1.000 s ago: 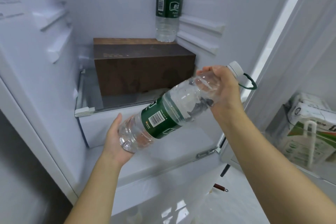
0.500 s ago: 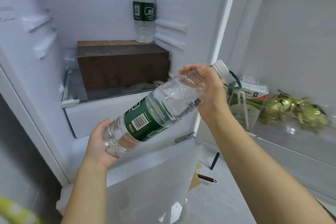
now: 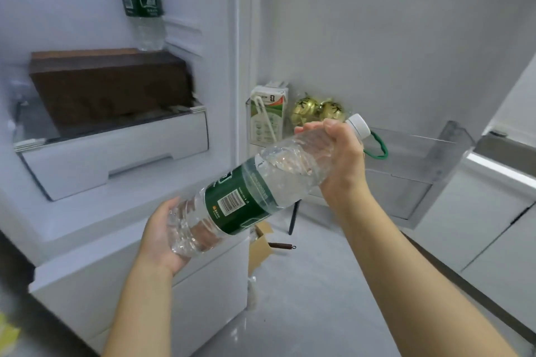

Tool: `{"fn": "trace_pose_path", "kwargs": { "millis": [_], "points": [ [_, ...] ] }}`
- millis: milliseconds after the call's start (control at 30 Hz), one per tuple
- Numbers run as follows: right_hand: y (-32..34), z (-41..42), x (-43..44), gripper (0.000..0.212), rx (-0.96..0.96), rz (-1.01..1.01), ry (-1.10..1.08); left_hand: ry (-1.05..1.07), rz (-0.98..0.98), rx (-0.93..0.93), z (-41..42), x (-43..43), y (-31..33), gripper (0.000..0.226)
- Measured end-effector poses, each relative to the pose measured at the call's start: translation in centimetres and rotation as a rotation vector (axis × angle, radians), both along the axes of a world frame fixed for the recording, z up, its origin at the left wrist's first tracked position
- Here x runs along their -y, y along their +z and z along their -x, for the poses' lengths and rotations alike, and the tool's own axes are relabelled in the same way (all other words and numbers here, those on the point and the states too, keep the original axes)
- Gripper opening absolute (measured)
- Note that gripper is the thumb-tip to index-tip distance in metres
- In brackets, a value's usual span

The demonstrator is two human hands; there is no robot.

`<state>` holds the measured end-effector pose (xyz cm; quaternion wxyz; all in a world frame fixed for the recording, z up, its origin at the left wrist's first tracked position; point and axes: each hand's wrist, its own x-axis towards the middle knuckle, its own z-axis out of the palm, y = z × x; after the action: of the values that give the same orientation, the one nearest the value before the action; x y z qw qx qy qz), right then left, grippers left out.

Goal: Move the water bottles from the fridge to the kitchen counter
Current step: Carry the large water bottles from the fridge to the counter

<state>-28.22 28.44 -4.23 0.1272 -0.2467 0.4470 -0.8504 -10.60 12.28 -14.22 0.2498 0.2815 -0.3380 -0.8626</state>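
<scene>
The right hand's (image 3: 342,159) fingers are curled tight round the shoulder of the bottle (image 3: 252,191), just below its white cap (image 3: 358,124), a grip that steers the top end. The left hand (image 3: 162,238) lies palm up beneath the base, fingers cupped round it, seemingly to take the weight, since the bottle looks full. Held so, the bottle slants with its cap up to the right, clear of the fridge (image 3: 116,211) and in front of its lower front edge, touching no shelf. A green loop (image 3: 377,151) hangs from the neck. The two-handed hold suggests it is being carried off to the counter, which is not plainly in view. A second bottle (image 3: 140,0) stands upright on the back right corner of a brown box (image 3: 110,87) inside the fridge, not yet fetched. On the door shelf (image 3: 420,153), at its left end, stand a carton (image 3: 268,116) and gold balls (image 3: 319,110).
</scene>
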Motion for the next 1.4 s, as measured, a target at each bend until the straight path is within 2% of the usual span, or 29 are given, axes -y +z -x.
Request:
{"fn": "trace_pose_path", "kwargs": {
  "millis": [233, 400, 533, 667, 767, 800, 900, 933, 1033, 1400],
  "points": [
    [-1.9, 2.3, -6.3, 0.026, 0.059, 0.05, -0.174, -0.216, 0.061, 0.052, 5.5, -1.6, -0.2, 0.03],
    [-3.1, 3.3, -8.3, 0.018, 0.061, 0.102, -0.326, -0.383, 0.023, 0.084, 9.6, -1.7, -0.4, 0.022],
    [-4.4, 3.4, -9.7, 0.019, 0.053, 0.057, -0.438, -0.486, -0.013, 0.103, 12.4, -2.2, -1.4, 0.049],
    [-5.8, 3.1, -12.0, 0.019, 0.093, 0.061, -0.529, -0.583, -0.022, 0.138, 15.1, -3.0, -3.4, 0.035],
    [-6.4, 2.8, -14.2, 0.023, 0.092, 0.077, -0.603, -0.672, 0.004, 0.194, 16.5, -3.9, -4.4, 0.037],
    [-6.6, 2.6, -15.0, 0.025, 0.09, 0.064, -0.632, -0.694, 0.016, 0.209, 16.9, -4.5, -4.4, 0.039],
    [-6.8, 2.1, -17.9, 0.027, 0.101, 0.049, -0.705, -0.754, 0.031, 0.228, 18.3, -6.8, -4.4, 0.064],
    [-6.8, 2.0, -19.0, 0.027, 0.101, 0.06, -0.727, -0.773, 0.034, 0.215, 18.6, -7.9, -4.3, 0.064],
    [-7.1, 1.5, -22.8, 0.028, 0.092, 0.103, -0.77, -0.81, 0.1, 0.211, 19.2, -11.8, -4.2, 0.034],
    [-7.6, -2.5, -41.5, 0.027, 0.16, 0.051, -0.942, -0.987, 0.111, 0.215, 18.4, -31.4, -3.8, 0.023]
  ]
}}
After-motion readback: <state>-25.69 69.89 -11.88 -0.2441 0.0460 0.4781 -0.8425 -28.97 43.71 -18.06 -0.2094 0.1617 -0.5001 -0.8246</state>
